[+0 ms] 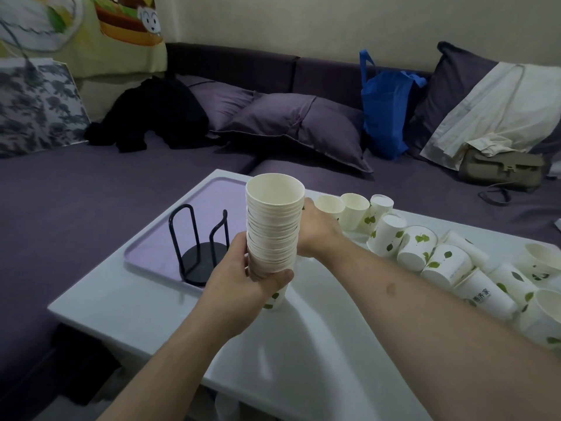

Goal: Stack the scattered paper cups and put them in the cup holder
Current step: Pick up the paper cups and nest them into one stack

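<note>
between both hands (pixel 243 268), fingers (pixel 285 276) wrap the cup stack (pixel 273 226).

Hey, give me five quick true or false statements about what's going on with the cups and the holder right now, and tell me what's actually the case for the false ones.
1. Both hands grip the stack of cups. True: left hand low, right hand higher.
2. The stack already sits in the cup holder. False: it is held to the holder's right; the holder has no cups in it.
3. The cup holder is black wire on a round base. True.
4. All loose cups stand upright. False: many lie on their sides.
5. The loose cups lie left of the stack. False: they lie to its right on the white table.
</note>
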Motion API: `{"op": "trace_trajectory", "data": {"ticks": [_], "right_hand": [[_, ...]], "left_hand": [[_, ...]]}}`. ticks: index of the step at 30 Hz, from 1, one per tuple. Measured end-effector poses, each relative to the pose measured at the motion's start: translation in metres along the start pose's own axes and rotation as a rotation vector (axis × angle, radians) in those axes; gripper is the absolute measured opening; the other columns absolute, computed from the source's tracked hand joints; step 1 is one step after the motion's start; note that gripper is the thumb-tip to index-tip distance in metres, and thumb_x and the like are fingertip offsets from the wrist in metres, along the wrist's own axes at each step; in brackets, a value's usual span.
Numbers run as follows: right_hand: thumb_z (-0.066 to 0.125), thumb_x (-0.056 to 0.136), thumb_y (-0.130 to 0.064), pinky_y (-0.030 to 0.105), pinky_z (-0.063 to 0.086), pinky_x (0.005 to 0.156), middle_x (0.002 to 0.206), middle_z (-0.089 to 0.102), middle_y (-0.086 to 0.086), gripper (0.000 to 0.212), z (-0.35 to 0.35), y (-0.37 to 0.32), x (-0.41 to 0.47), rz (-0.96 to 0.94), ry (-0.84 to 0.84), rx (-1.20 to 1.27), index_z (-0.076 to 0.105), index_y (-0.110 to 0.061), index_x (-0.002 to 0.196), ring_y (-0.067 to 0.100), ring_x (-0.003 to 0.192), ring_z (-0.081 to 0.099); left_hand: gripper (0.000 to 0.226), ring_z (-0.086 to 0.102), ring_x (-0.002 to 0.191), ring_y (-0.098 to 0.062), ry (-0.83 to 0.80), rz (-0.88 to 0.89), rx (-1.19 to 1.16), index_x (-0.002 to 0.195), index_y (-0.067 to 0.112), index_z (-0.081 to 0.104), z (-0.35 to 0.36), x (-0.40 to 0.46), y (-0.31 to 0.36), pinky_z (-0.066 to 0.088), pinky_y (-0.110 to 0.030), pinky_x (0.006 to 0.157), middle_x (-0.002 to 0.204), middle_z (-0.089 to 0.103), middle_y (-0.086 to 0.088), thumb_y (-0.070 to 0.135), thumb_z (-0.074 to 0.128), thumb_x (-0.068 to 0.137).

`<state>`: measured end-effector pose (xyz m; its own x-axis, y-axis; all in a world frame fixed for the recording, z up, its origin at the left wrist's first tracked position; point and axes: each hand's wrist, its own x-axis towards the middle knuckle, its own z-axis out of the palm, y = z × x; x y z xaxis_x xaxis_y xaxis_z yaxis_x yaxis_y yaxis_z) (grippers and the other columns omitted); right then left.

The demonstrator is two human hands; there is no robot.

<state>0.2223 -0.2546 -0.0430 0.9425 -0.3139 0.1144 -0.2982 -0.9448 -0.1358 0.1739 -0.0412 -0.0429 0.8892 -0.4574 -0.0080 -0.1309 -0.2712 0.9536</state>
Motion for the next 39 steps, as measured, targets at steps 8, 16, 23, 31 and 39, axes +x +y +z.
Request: {"op": "trace_trajectory", "data": {"ticks": [8,16,23,31,39], "right_hand": [[0.063,0.077,-0.049,0.046,0.064,0.061,0.106,0.062,0.007,0.043,-0.003,-0.011,-0.004,0.016,0.022,-0.020,0.058,-0.022,0.110,0.030,0.077,0.067],[0.057,0.090,-0.048,0.036,0.049,0.061,0.092,0.056,0.002,0.034,-0.012,-0.011,-0.029,-0.016,-0.053,-0.024,0.050,-0.019,0.105,0.027,0.087,0.063],[0.063,0.097,-0.038,0.039,0.048,0.069,0.096,0.056,-0.002,0.025,-0.043,0.009,-0.063,0.032,0.213,0.258,0.049,-0.018,0.094,0.022,0.083,0.053],[0.051,0.091,-0.008,0.037,0.042,0.059,0.094,0.057,0.000,0.010,-0.029,0.012,-0.067,0.143,0.256,0.246,0.052,-0.015,0.098,0.026,0.081,0.056],[0.064,0.094,-0.024,0.041,0.050,0.068,0.141,0.043,0.000,0.041,0.007,0.002,-0.034,0.038,0.076,0.034,0.055,-0.030,0.133,0.028,0.109,0.059]], "left_hand": [[0.067,0.066,0.114,0.000,-0.019,0.022,-0.007,0.138,0.046,0.052,0.000,-0.001,0.001,0.053,-0.020,0.083,0.124,0.070,0.021,0.031,0.091,0.086],[0.060,0.070,0.112,-0.003,-0.018,0.009,-0.003,0.130,0.047,0.056,-0.002,-0.001,0.001,0.060,-0.030,0.092,0.119,0.074,0.019,0.031,0.093,0.084],[0.057,0.070,0.109,-0.001,-0.034,0.010,-0.005,0.129,0.046,0.056,-0.002,-0.008,0.007,0.058,-0.025,0.087,0.118,0.074,0.021,0.034,0.092,0.085],[0.061,0.070,0.112,-0.003,-0.037,0.014,-0.004,0.133,0.043,0.057,-0.006,-0.009,0.006,0.055,-0.021,0.084,0.121,0.075,0.019,0.029,0.092,0.086],[0.056,0.070,0.105,0.003,-0.029,0.015,-0.042,0.118,0.053,0.056,-0.002,0.001,0.002,0.052,-0.014,0.076,0.115,0.074,0.021,0.025,0.092,0.085]]}}
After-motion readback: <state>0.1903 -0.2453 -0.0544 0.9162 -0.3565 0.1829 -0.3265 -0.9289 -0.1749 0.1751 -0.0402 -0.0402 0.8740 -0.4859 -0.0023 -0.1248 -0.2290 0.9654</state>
